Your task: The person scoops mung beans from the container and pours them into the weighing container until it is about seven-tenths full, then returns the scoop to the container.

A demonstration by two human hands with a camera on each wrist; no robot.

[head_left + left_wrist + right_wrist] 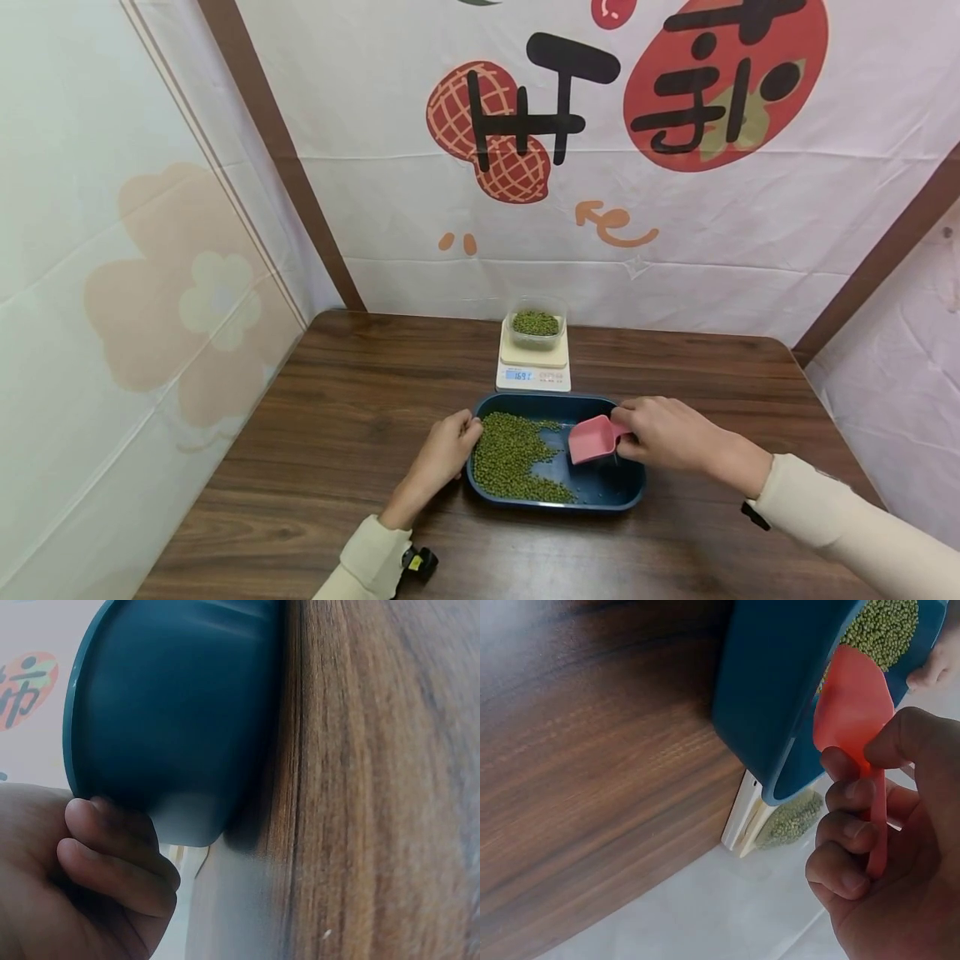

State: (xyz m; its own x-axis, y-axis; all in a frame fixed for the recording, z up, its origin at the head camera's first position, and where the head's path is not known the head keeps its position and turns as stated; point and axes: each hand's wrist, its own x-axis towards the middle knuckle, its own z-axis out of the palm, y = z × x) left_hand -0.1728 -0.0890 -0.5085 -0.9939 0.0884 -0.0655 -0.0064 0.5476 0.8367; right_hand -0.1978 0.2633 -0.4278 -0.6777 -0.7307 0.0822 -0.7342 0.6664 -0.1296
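Note:
A blue tray (pixel 543 505) stands on the table, with green mung beans (pixel 513 458) heaped over its left half. My left hand (pixel 447 446) grips the tray's left rim; the left wrist view shows its curled fingers (pixel 112 870) against the tray's outer wall. Above the tray's right part, my right hand (pixel 663 433) holds a pink scoop (pixel 592 440) by its handle. No beans show in the scoop's bowl in the head view. Seen from the right wrist, the fingers wrap the scoop's handle (pixel 878 825), with the thumb near the bowl.
Directly behind the tray sits a white kitchen scale (pixel 533 379) with a lit display. On it rests a clear plastic container (pixel 536 342) holding more mung beans. The brown wooden table (pixel 360 400) ends at a printed white cloth backdrop (pixel 420 283).

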